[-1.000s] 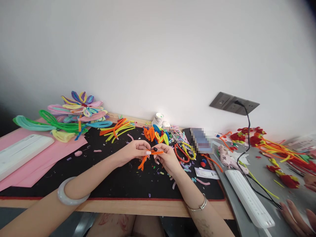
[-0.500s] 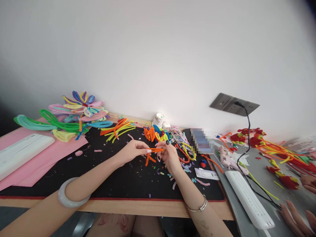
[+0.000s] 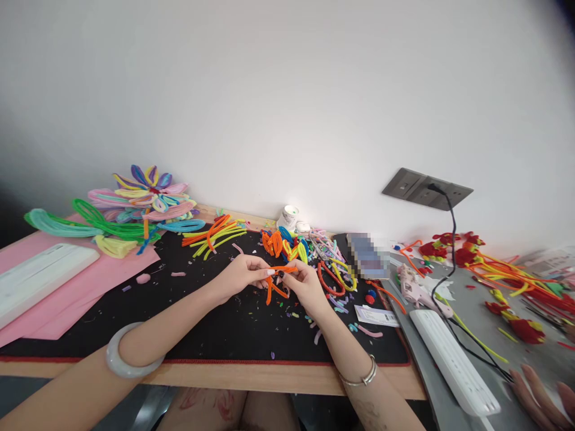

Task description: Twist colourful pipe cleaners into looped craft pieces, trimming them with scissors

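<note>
Above the middle of the black mat, both hands meet at a bent orange pipe cleaner. My left hand pinches it between thumb and fingers. From the other side my right hand grips its upper strand, fingers closed. Two orange ends hang down between the hands. Just behind lie a coiled orange bundle and a yellow one. A bunch of yellow-green pipe cleaners with orange ones across it rests behind my left hand.
Looped pipe-cleaner flowers and pink sheets lie left. A white cup stands by the wall. To the right are a phone, a pink glue gun, a power strip, red figures and another person's hand.
My right hand has shifted slightly left, closer to my left hand. The orange pipe cleaner's loose ends hang lower. At far right, one of the other person's hands has left view.
</note>
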`<state>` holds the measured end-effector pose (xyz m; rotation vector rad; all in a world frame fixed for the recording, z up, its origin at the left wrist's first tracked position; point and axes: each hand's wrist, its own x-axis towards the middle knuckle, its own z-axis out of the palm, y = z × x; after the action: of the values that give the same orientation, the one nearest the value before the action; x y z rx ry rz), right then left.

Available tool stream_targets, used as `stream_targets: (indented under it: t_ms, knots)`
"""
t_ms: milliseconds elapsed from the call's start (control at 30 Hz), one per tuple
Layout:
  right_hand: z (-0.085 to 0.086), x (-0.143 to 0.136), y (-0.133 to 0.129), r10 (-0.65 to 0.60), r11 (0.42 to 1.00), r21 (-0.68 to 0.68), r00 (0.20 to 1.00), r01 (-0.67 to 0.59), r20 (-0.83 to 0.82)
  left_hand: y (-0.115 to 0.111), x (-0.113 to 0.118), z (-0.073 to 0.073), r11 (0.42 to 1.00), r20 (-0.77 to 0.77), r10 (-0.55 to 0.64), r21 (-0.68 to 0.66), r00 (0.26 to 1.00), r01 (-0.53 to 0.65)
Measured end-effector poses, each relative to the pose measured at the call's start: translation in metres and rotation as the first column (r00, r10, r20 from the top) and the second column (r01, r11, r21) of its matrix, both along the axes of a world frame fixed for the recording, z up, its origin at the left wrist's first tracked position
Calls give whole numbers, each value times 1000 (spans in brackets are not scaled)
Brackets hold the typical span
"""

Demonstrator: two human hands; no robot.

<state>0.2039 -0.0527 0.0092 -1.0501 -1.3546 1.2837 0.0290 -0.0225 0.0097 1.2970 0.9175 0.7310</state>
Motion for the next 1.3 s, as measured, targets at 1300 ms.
stream_targets:
  t_ms: [1300]
  knots:
    - [-4,0,-2,-249,959,138,968,247,-5,-4,3,6,981,264,-91,-142,960,132]
